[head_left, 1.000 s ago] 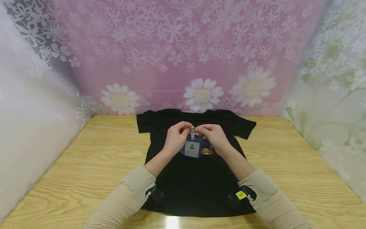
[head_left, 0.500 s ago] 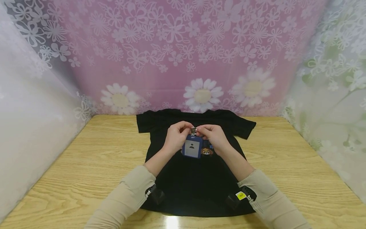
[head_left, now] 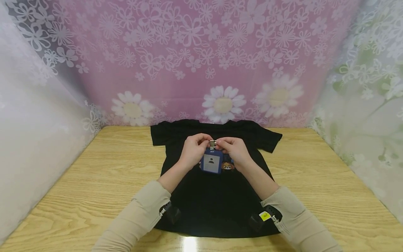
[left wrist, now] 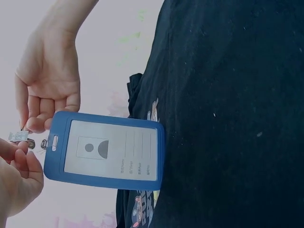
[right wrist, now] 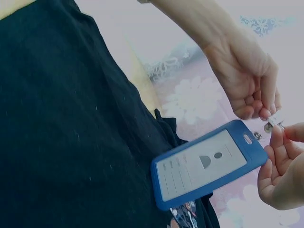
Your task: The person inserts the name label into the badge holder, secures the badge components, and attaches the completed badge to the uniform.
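Note:
A blue badge holder [head_left: 211, 164] with a white card hangs from a small metal clip [head_left: 212, 143], in front of the chest of a black T-shirt [head_left: 217, 203]. My left hand [head_left: 194, 150] pinches the clip from the left between thumb and fingertips. From the right, my right hand [head_left: 234, 150] pinches the same clip. In the left wrist view the holder [left wrist: 114, 151] hangs from its slot, with the clip [left wrist: 20, 137] between both sets of fingertips. The right wrist view also shows the clip [right wrist: 273, 124] held at both sides; fingertips partly cover it.
The T-shirt lies spread on a wood-grain table [head_left: 110, 182], sleeves toward the back. A printed cartoon dog [head_left: 227, 166] shows beside the holder. A pink flowered curtain [head_left: 195, 70] stands behind, with pale cloth walls at both sides.
The metal clip has turned and tilted between my fingertips, showing different faces. Both hands and the badge holder have stayed in nearly the same place.

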Motion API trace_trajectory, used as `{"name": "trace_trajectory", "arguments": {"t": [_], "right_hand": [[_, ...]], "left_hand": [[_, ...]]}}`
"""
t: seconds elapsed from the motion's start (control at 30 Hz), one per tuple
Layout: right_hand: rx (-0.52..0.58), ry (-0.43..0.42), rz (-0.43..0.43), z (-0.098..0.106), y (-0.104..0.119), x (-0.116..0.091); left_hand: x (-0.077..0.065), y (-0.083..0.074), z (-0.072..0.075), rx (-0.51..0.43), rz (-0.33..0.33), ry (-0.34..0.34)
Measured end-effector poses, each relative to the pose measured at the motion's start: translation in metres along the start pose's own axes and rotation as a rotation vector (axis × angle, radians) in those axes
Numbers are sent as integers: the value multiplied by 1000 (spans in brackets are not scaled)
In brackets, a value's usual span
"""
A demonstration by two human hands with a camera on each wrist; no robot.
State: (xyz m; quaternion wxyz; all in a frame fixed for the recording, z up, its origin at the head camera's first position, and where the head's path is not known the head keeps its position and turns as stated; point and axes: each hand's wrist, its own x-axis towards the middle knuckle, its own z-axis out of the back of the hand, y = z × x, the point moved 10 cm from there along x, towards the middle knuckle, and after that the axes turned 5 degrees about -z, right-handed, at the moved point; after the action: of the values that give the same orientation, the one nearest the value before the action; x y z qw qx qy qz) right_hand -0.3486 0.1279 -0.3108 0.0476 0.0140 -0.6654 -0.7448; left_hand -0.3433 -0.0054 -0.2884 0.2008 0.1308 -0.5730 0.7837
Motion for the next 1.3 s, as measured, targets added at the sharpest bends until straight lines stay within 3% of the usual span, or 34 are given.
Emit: {"name": "trace_trajectory", "arguments": {"t": [0.37,0.73,1.3], "right_hand": [[13,-14,13,-1,1,-1],[17,-15,-9,-1,-1,1],[-12,-47,-7,-1,0,-1]], "left_hand": [[2,4,-1,1,42,7],[1,7,-1,-83,70,-24],[1,4,2,-21,77,-29]]}}
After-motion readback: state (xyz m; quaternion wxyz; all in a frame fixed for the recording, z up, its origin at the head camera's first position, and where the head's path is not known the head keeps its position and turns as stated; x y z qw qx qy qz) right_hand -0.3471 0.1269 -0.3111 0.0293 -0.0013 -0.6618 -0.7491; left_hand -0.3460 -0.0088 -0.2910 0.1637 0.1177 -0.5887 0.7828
